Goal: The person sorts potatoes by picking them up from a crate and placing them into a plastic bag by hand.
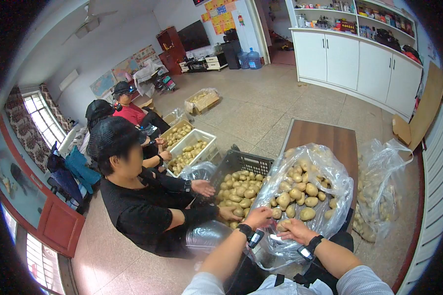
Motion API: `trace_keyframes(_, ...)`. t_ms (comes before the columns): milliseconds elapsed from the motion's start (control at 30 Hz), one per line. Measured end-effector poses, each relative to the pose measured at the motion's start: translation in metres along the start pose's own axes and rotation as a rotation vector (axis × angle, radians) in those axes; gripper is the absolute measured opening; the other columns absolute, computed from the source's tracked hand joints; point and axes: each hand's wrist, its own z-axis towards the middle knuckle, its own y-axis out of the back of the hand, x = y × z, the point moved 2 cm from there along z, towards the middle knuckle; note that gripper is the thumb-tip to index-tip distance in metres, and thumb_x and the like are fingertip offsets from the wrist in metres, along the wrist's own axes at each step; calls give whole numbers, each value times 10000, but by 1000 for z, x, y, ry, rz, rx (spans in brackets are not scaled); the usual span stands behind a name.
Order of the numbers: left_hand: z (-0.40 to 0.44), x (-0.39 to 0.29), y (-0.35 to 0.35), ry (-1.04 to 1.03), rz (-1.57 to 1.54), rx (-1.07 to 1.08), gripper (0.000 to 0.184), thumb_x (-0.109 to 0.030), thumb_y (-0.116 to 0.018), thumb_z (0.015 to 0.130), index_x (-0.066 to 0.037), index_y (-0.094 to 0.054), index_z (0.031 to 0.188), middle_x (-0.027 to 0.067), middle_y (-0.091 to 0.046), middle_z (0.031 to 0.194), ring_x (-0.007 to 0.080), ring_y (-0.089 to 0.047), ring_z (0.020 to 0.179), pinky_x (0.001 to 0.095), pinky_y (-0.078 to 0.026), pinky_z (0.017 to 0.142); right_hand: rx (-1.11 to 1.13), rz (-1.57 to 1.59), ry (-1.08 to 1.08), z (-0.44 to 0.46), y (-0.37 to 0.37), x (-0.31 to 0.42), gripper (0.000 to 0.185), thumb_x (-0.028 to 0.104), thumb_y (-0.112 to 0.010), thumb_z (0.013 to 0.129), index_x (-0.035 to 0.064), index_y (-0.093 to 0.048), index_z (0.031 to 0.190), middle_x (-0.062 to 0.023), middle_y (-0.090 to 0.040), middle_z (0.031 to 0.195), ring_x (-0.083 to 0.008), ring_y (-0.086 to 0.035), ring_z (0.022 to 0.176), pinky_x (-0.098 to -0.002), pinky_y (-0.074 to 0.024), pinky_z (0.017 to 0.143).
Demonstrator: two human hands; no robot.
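My right hand grips a potato at the near edge of a clear plastic bag. Just to its left, my left hand is closed with curled fingers beside another potato; what it pinches, if anything, I cannot make out. Inside the open bag lie several loose potatoes, and the bag rests on a brown tabletop. Left of the bag stands a black crate full of potatoes.
A person in black sits at my left, hands at the black crate. Beyond are a white crate, a cardboard box with potatoes and more seated people. Another plastic bag stands on the floor at right, near white cabinets.
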Motion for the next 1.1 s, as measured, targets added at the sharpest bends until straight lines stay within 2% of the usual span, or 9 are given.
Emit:
trace_keyframes(133, -3, 0, -9, -66, 34, 71, 295, -290, -605, 881, -51, -579, 1052, 56, -616, 962, 149, -630, 762, 299, -538, 579, 84, -121, 6, 4, 0, -1, 340, 359, -462, 990, 37, -522, 1084, -77, -621, 860, -184, -649, 735, -291, -546, 637)
trace_keyframes(233, -16, -14, -21, -256, 219, 190, 313, -314, -593, 897, -45, -567, 1054, 61, -622, 934, 151, -625, 708, 301, -529, 546, 104, -172, 60, 9, -1, 0, 327, 368, -448, 995, 53, -530, 1026, -44, -606, 768, -133, -605, 659, -254, -511, 578)
trace_keyframes(433, -17, -15, -29, -183, 204, 254, 350, -368, -545, 935, -41, -561, 1058, 33, -618, 803, 133, -587, 580, 264, -486, 474, 65, -299, 112, 15, -1, 5, 289, 341, -427, 1004, 70, -529, 1001, -9, -586, 751, -96, -558, 627, -222, -476, 567)
trace_keyframes(500, -15, -11, -28, 34, 59, 250, 357, -375, -545, 937, -52, -565, 1088, 25, -616, 807, 116, -584, 586, 256, -486, 479, 62, -339, 143, 18, 2, 4, 319, 364, -430, 999, 63, -534, 991, -11, -598, 758, -96, -561, 630, -227, -474, 571)
trace_keyframes(767, -24, -21, -26, 84, -1, 236, 384, -354, -622, 902, -77, -545, 1157, 31, -621, 883, 124, -592, 598, 265, -514, 512, 41, -597, 213, 9, 5, 25, 335, 351, -479, 976, 38, -595, 952, -13, -609, 767, -102, -570, 651, -246, -479, 597)
trace_keyframes(867, -20, -21, -22, 56, -109, 176, 371, -329, -630, 902, -90, -548, 1173, 24, -633, 881, 115, -578, 580, 256, -500, 481, -48, -833, 339, 5, 12, 37, 266, 275, -560, 911, 17, -610, 954, -75, -627, 795, -204, -608, 719, -331, -499, 660)
trace_keyframes(933, -17, -22, -18, 34, -185, 142, 364, -320, -632, 902, -91, -548, 1172, 28, -634, 890, 120, -579, 577, 257, -500, 480, -357, -1140, 700, 4, 27, 46, 258, 216, -616, 826, 4, -605, 972, -161, -634, 873, -330, -604, 848, -416, -482, 754)
trace_keyframes(967, -15, -22, -14, 13, -270, 101, 349, -322, -620, 909, -86, -550, 1158, 35, -631, 894, 131, -579, 580, 257, -496, 475, -485, -1129, 706, 7, 37, 46, 276, 182, -632, 761, 1, -610, 968, -209, -621, 962, -392, -561, 957, -456, -436, 848)
trace_keyframes(1100, -6, -17, 8, -99, -405, -11, 298, -332, -574, 937, -86, -549, 1102, 55, -618, 877, 165, -576, 593, 263, -483, 462, -753, -1335, 605, -1, 67, 58, 371, 172, -646, 696, 9, -602, 1026, -191, -596, 1037, -353, -527, 1046, -450, -394, 913)
